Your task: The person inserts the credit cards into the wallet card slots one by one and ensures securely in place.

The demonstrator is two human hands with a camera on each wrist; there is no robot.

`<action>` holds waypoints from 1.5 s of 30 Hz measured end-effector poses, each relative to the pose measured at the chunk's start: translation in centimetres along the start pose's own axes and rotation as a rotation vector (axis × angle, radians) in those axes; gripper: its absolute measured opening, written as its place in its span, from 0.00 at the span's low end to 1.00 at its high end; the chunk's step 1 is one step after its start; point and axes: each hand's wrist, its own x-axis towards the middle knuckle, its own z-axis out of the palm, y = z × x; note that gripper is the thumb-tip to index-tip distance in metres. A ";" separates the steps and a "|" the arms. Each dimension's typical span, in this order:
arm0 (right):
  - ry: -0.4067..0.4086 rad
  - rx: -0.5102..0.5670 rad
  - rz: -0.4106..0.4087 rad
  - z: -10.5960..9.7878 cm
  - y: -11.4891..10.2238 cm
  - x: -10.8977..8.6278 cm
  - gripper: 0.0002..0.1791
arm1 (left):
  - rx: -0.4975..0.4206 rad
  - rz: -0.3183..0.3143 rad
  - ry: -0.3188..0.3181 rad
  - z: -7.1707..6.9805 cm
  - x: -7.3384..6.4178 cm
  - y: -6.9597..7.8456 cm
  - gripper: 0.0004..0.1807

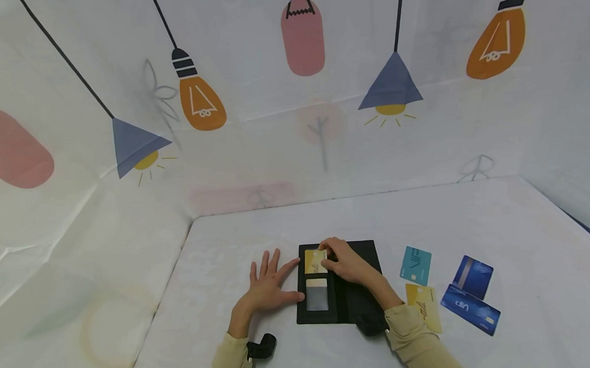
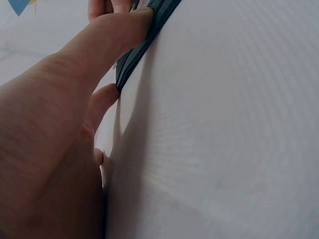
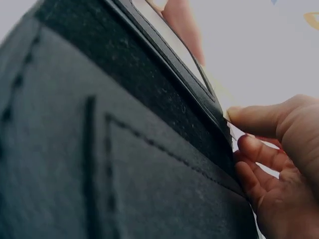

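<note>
While the spread left hand point(image 1: 269, 290) touches black wallet's point(image 1: 341, 300) left edge, right hand point(image 1: 348, 263) pinches gold card point(image 1: 314, 261). Wallet unfolded flat, two-windowed.

The left hand point(image 2: 60, 109) rests its thumb and a fingertip against a dark folder point(image 2: 128, 62). Beyond that thumb I glimpse the right hand point(image 2: 121, 5); white surface point(image 2: 229, 124) spreads alongside.

White table point(image 1: 539, 239), flat top. Directly on it: black wallet point(image 1: 341, 303), lying open near the middle. Right of wallet, teal VIP card point(image 1: 415, 265); gold card point(image 1: 427, 304) just on the near side of it, partly hidden by a sleeve. Farther right, striped blue card point(image 1: 473, 275), its near edge overlapped by second blue card point(image 1: 471, 309), chip visible, lying slantwise.
</note>
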 end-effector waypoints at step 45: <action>-0.146 -0.060 -0.033 -0.7 -0.7 -0.9 0.19 | 0.014 -0.009 -0.019 -0.3 -0.1 0.2 0.46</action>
